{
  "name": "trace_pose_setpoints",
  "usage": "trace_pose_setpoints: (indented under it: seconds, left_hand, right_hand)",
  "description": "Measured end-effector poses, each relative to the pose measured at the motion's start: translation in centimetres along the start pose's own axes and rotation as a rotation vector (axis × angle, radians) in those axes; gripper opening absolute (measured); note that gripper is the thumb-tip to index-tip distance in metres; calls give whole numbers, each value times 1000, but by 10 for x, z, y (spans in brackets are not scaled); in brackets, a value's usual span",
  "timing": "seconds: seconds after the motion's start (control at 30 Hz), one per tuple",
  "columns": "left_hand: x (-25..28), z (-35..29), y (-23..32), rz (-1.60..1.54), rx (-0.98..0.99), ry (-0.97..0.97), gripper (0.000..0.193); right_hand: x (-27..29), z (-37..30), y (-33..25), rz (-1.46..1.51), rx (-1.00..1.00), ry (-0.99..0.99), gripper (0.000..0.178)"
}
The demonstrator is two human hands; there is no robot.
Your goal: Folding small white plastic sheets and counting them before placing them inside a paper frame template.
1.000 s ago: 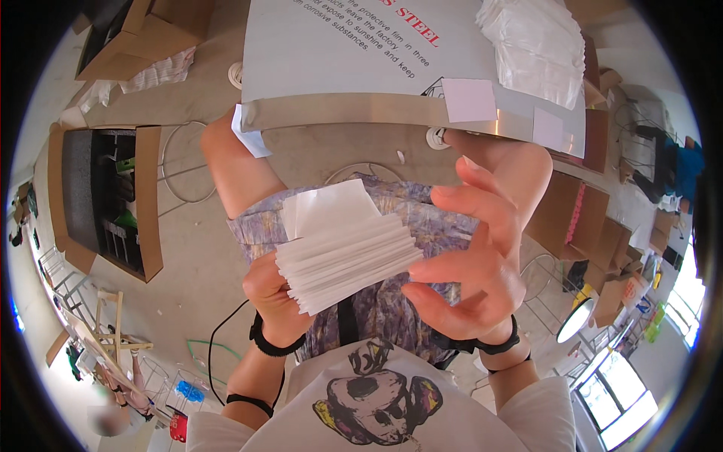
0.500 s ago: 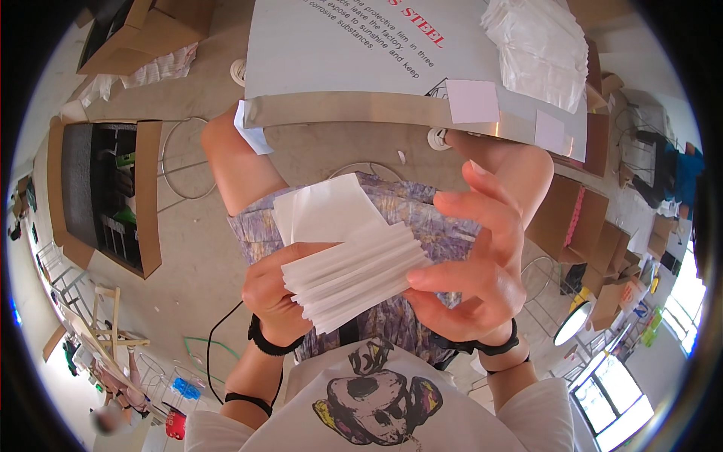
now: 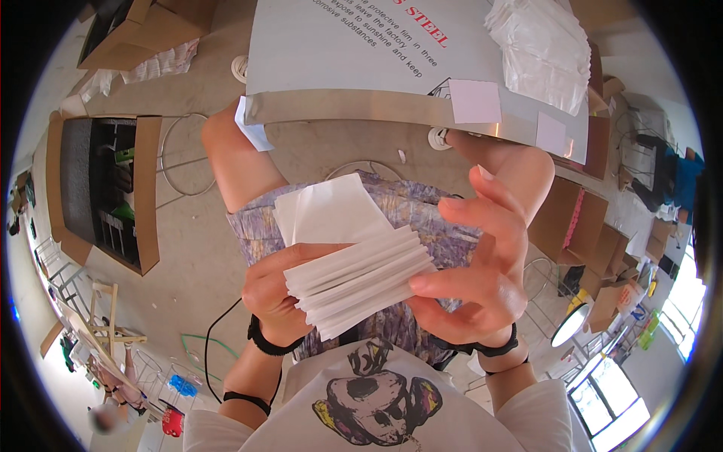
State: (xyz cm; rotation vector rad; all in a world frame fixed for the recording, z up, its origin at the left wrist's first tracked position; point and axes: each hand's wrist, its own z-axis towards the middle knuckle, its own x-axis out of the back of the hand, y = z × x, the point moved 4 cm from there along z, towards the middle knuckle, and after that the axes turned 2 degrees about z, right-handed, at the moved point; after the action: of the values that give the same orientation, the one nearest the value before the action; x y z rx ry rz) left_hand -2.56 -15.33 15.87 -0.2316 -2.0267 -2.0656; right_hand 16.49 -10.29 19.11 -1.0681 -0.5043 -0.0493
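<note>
My left hand (image 3: pixel 273 292) is closed on the left end of a bundle of pleated white paper (image 3: pixel 360 280), held above my lap. Its folds lie one over another, with a thin dark gap between some. At the bundle's right end my right hand (image 3: pixel 483 290) pinches with thumb and a finger, while its other fingers are raised and spread. Beyond the bundle, flat white sheets (image 3: pixel 339 212) stick out above my left fingers. Whether they join the pleated part is hidden.
A metal-edged table (image 3: pixel 346 105) stands ahead of my knees, with a pile of white plastic bags (image 3: pixel 538 56) on it. An open carton (image 3: pixel 147 196) with dark contents sits on the floor at left. More cartons (image 3: pixel 572 215) stand at right. A black cable (image 3: pixel 208 346) lies at lower left.
The pleated bundle has shifted slightly down and right, and its folds are a little more fanned out. My right hand has moved slightly, still pinching its right end.
</note>
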Motion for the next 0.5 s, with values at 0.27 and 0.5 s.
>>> trace_pose_setpoints:
  seconds: [0.27, 0.5]
  left_hand:
    - [2, -15, -14, 30, 64, 146, 22]
    - [-12, -25, -32, -508, 372, 210, 19]
  right_hand:
    - [-1, -1, -8, -144, 148, 7, 30]
    - [-8, -13, -10, -247, 347, 29, 17]
